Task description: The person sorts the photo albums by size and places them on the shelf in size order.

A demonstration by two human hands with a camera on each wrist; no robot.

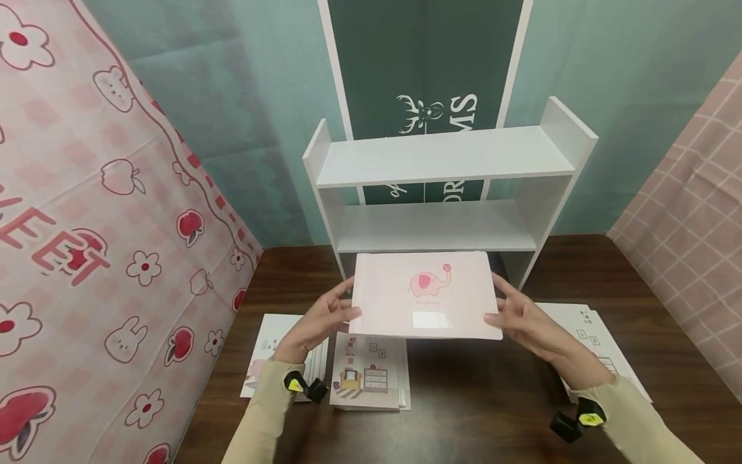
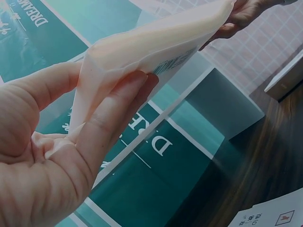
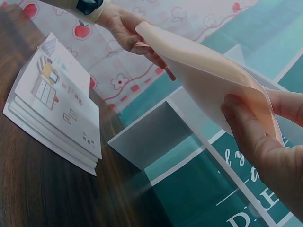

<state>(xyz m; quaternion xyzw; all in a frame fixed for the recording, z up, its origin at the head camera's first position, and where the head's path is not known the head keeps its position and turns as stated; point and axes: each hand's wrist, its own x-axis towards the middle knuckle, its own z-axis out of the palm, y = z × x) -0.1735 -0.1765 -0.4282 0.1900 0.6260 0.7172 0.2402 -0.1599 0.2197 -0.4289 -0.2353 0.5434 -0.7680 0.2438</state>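
Note:
Both hands hold a pink notebook [image 1: 388, 290] with an elephant drawn on its cover, level in front of the white shelf. My left hand [image 1: 319, 322] pinches its left edge, thumb on one face and fingers on the other. On the right edge, my right hand [image 1: 524, 325] grips it the same way. In the left wrist view the pale page edges of the notebook [image 2: 142, 42] show, with a barcode on one cover. Below its left part lies a stack of white printed booklets [image 1: 371, 380] on the table.
The white two-tier shelf [image 1: 440, 154] stands at the back of the dark wooden table [image 1: 464, 399]. More white printed papers lie at the left [image 1: 263, 341] and right [image 1: 603, 341]. Patterned cloths hang at both sides, and a green cloth [image 1: 232, 129] hangs behind the shelf.

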